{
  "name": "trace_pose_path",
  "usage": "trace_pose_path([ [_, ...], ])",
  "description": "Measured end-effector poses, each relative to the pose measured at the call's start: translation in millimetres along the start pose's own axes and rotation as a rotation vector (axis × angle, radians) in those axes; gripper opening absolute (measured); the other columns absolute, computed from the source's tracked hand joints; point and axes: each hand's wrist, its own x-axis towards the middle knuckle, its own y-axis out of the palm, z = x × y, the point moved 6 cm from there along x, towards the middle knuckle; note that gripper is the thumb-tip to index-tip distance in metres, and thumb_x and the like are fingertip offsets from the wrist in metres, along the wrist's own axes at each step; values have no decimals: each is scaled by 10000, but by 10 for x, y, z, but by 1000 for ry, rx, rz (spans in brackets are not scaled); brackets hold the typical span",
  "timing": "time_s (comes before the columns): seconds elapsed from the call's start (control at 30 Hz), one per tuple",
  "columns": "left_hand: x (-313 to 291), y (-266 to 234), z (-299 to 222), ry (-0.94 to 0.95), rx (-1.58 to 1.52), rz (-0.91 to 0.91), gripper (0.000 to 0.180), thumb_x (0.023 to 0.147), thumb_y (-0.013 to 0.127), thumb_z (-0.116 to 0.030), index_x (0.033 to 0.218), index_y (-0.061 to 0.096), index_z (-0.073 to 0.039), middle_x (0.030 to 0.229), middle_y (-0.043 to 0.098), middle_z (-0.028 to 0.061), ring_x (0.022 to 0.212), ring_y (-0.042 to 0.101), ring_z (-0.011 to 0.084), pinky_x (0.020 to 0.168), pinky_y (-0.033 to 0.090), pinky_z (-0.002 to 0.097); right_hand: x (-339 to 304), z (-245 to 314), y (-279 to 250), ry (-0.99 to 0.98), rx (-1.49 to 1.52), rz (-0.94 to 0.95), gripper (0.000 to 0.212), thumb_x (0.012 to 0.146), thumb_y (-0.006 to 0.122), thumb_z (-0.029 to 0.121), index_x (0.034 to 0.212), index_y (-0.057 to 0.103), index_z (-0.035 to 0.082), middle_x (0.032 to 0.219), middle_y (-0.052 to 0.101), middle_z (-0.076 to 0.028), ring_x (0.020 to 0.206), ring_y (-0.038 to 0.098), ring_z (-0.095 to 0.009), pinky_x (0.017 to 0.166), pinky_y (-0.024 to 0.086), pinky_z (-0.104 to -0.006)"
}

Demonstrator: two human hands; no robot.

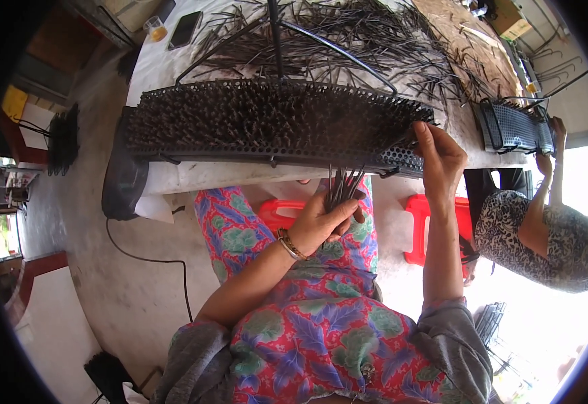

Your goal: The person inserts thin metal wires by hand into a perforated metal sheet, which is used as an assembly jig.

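A long black perforated rack (240, 155) lies along the near table edge, densely filled with upright thin black sticks (260, 118). My left hand (321, 222), wearing bracelets, is closed round a loose bundle of thin black sticks (340, 187) just below the rack's front edge. At the rack's right end, my right hand (444, 158) pinches thumb and forefinger together on what looks like one thin black stick, its end lost among the others. Bare holes (402, 159) show in the rack beside this hand.
Loose black sticks (348, 30) are heaped across the table behind the rack. A black metal stand (277, 40) rises there. A phone (185, 30) and a glass (155, 29) lie far left. At right, another person (543, 236) handles a second rack (513, 128). A red stool (415, 232) stands below.
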Motion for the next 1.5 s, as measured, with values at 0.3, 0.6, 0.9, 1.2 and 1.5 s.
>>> trace_pose_path([
  [0.3, -7, -44, 87, 9, -49, -6, 253, 931, 535, -192, 1133, 528, -40, 839, 598, 33, 527, 403, 18, 381, 276, 168, -29, -1, 54, -95, -22, -70, 232, 849, 673, 192, 923, 682, -27, 726, 641, -23, 620, 523, -56, 569, 426, -199],
  [0.6, -21, -20, 73, -10, -30, 7, 278, 935, 528, -191, 1162, 513, -32, 836, 596, 35, 531, 398, 15, 383, 269, 161, -43, -77, 77, -164, 8, -94, 174, 852, 667, 135, 900, 680, -31, 709, 628, -11, 636, 520, -44, 574, 429, -190],
  [0.9, -16, -26, 80, -20, -57, -3, 183, 924, 546, -211, 1050, 545, -79, 806, 604, 39, 515, 415, 0, 374, 296, 158, -62, -33, 106, -171, 24, -67, 164, 866, 647, 127, 911, 675, -29, 739, 631, -13, 650, 523, -47, 587, 434, -195],
  [1.2, -5, -4, 95, -56, -82, 15, 281, 932, 525, -180, 1174, 506, -38, 850, 588, 37, 519, 377, 14, 390, 266, 162, -165, -189, 190, -155, -75, -75, 127, 838, 667, 96, 900, 677, -15, 755, 644, -28, 669, 547, -64, 602, 437, -209],
  [1.5, -17, -18, 114, -53, -88, 6, 269, 930, 532, -177, 1162, 524, -42, 837, 587, 31, 518, 380, 16, 395, 278, 166, -261, -36, 289, -410, -207, 14, 143, 782, 698, 36, 916, 671, -6, 910, 635, -91, 704, 615, -139, 622, 484, -242],
])
